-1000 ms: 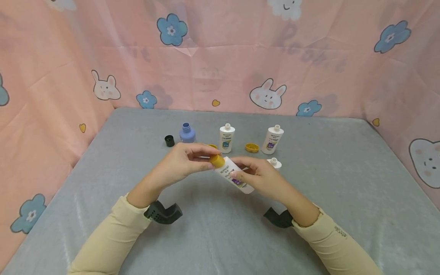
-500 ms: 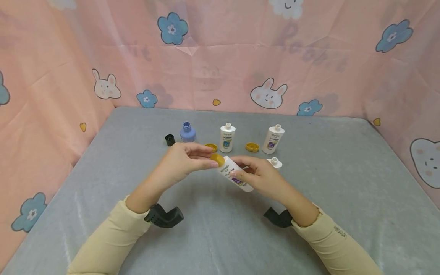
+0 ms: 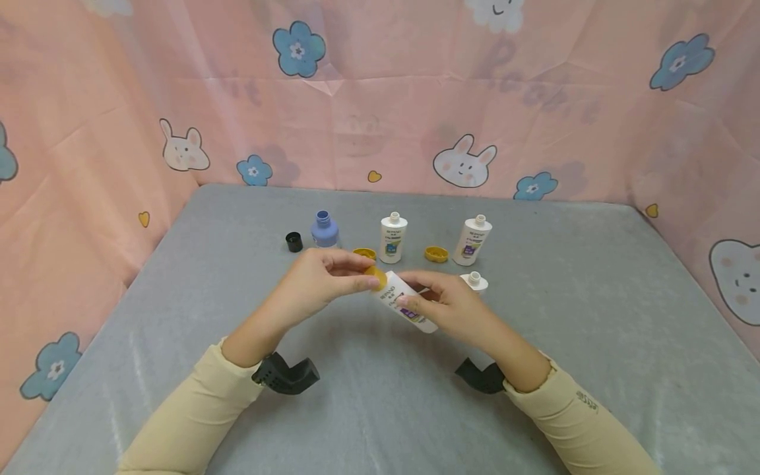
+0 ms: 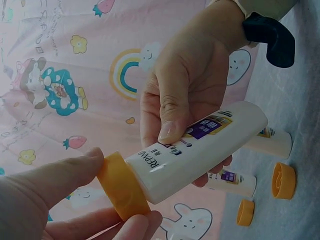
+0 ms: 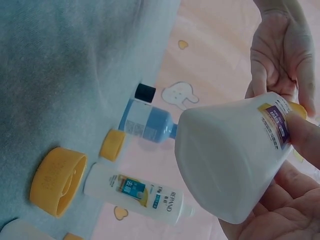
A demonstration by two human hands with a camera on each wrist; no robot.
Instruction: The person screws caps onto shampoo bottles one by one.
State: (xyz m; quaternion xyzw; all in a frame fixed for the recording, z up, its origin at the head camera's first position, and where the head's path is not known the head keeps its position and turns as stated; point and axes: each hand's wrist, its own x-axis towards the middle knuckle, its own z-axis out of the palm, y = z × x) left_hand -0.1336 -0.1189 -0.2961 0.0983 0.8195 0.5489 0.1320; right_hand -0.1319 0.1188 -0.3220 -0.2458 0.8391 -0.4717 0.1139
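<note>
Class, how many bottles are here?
5: back row, blue bottle left, white bottle middle, second white bottle right; fourth bottle beyond right hand, fifth bottle in it. More may be hidden.

The left forearm (image 3: 192,412) and the right forearm (image 3: 584,422), each covered by a pale sleeve that ends at the wrist, extend forward from the lower part of the head view and angle inward, placing both raised hands near each other but apart. The left hand (image 3: 320,280) is set in a pinch, with the thumb on the near side opposing the bent fingers on the far side. The right hand (image 3: 451,307) is set in a wrap grip, with its thumb laid across the front and its fingers curled behind, some fingertips showing in the left wrist view.
</note>
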